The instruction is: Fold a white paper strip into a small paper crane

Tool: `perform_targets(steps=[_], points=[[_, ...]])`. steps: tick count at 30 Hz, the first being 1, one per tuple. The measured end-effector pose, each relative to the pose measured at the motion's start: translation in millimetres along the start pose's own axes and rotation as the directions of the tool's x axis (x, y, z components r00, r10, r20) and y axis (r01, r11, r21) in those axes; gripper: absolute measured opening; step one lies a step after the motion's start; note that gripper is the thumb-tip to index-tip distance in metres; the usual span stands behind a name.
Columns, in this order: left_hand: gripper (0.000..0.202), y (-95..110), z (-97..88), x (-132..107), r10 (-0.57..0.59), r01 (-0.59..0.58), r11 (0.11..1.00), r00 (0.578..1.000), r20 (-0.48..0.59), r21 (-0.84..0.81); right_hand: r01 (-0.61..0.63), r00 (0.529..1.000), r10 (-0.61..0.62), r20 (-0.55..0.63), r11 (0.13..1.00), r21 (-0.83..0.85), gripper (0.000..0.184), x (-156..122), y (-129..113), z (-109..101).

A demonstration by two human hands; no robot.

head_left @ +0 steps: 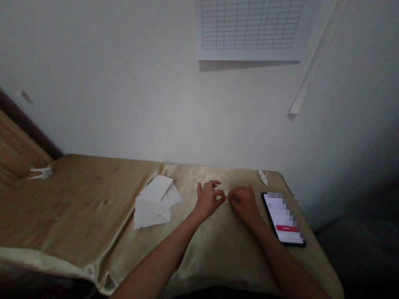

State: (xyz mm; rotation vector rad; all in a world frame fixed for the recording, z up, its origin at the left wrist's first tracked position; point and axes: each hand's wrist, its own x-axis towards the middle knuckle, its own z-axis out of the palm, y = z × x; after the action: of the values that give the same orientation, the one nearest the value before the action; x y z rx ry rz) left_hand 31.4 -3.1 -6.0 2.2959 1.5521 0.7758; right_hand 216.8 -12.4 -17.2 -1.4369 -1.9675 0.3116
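My left hand point(210, 198) and my right hand point(244, 202) meet above the middle of the table. Between their fingertips is a small piece of white folded paper point(226, 193), mostly covered by the fingers. My left thumb and forefinger pinch it from one side while the other left fingers stick out. From the opposite side, my right thumb and forefinger grip it. Loose white paper sheets point(154, 203) lie overlapping in a pile to the left of my left hand. Beyond my right hand, near the back edge, sits a small folded paper figure point(263, 177).
A phone point(283, 219) with its screen lit lies right of my right forearm. Another white folded paper piece point(41, 171) is at the far left. The table point(80, 196) has a wrinkled gold cloth and meets a wall, where a printed grid sheet point(251, 25) hangs.
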Motion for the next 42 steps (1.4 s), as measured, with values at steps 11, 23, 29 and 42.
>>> perform_targets(steps=[11,23,29,42], points=[[0.015,-2.1,-2.8,-4.3,0.078,-0.075,0.994,0.996,-0.042,0.077,0.072,0.996,-0.073,0.049,0.997,0.024,0.024,-0.9,3.5,-3.2],[0.006,-0.6,-0.8,-4.1,0.027,-0.027,0.999,1.000,0.013,0.034,0.138,0.989,-0.133,0.062,0.987,-0.085,0.029,-3.1,-3.7,-6.0],[0.005,1.0,-0.7,-5.2,0.008,-0.008,0.999,1.000,0.019,0.045,0.144,0.989,-0.138,0.061,0.984,-0.103,0.030,-3.0,-3.8,-5.3],[0.010,5.6,-6.0,-6.3,0.070,-0.070,0.989,0.998,0.011,0.128,0.093,0.994,-0.082,0.075,0.985,-0.147,0.030,-4.4,-4.2,-5.6]])
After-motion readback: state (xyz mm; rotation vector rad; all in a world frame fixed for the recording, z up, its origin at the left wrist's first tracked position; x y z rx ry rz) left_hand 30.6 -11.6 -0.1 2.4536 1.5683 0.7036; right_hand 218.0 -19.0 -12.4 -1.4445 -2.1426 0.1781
